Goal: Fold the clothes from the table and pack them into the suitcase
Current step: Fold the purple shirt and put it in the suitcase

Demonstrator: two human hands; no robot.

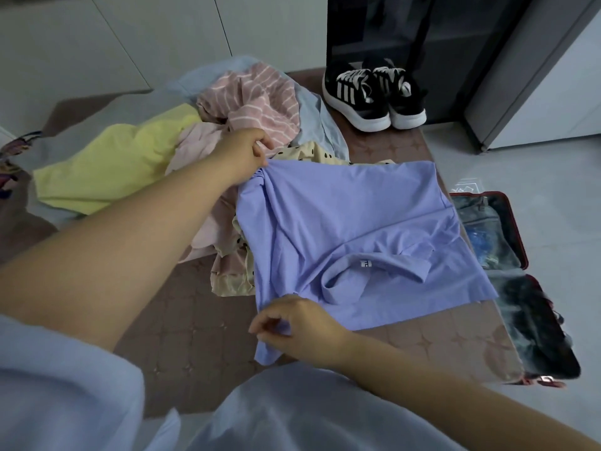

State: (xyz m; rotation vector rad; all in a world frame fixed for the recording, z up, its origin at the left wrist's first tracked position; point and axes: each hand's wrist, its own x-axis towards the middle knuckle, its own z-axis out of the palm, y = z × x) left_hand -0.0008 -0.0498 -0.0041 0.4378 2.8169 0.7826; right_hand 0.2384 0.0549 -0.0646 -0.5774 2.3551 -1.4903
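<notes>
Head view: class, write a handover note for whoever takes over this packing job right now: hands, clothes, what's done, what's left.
Left hand grips the far corner of the lilac knit T-shirt; right hand pinches its near corner.
Shirt lies spread on the brown patterned table, fold not finished.
Crumpled yellow garment and pink striped garment wait behind.
Red hard-shell suitcase open on floor, right.
Left: fold all, pack.

Pale blue short sleeves (65, 385) — bare forearms

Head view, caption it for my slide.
Left hand and right hand pinch a lavender T-shirt on the table beside the open suitcase.
</notes>
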